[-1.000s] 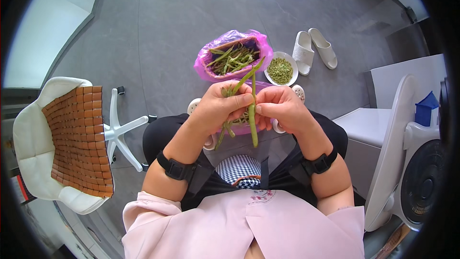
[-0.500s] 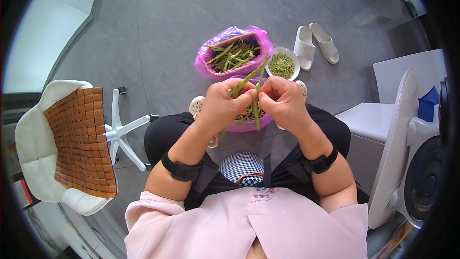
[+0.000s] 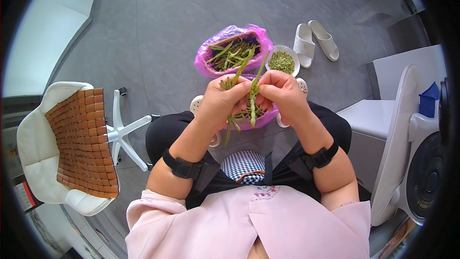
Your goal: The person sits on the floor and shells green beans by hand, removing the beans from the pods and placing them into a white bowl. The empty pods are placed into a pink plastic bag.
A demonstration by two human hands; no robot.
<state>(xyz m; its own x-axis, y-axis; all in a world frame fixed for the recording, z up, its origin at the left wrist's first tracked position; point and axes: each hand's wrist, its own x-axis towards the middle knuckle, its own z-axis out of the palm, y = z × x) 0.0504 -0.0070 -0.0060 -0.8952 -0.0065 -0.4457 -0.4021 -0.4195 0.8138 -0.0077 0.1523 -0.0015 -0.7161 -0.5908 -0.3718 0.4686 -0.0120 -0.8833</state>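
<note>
My left hand (image 3: 219, 97) is closed around several green bean pods (image 3: 231, 124), whose ends stick out above and below the fist. Fingertips of my right hand (image 3: 283, 91) pinch another bean pod (image 3: 253, 110), which hangs upright between the hands and touches the left fingertips. Under both hands lies a pink plastic bag (image 3: 264, 119) with pods or husks in it, partly hidden. Farther off, a pink bag-lined container (image 3: 203, 63) holds many long pods (image 3: 235, 56). Beside it, a white bowl (image 3: 295, 71) contains small shelled green beans (image 3: 281, 61).
White slippers (image 3: 304, 48) lie beyond the bowl on the grey floor (image 3: 167, 29). A white swivel chair (image 3: 36, 163) with a brown woven seat mat stands at left. At right are a white cabinet (image 3: 366, 120) and a round fan-like appliance (image 3: 424, 177). My knees flank the near bag.
The pod between my hands has turned more upright and come down slightly. My right fingers now grip it higher, and the left hand's pods have tilted downward.
</note>
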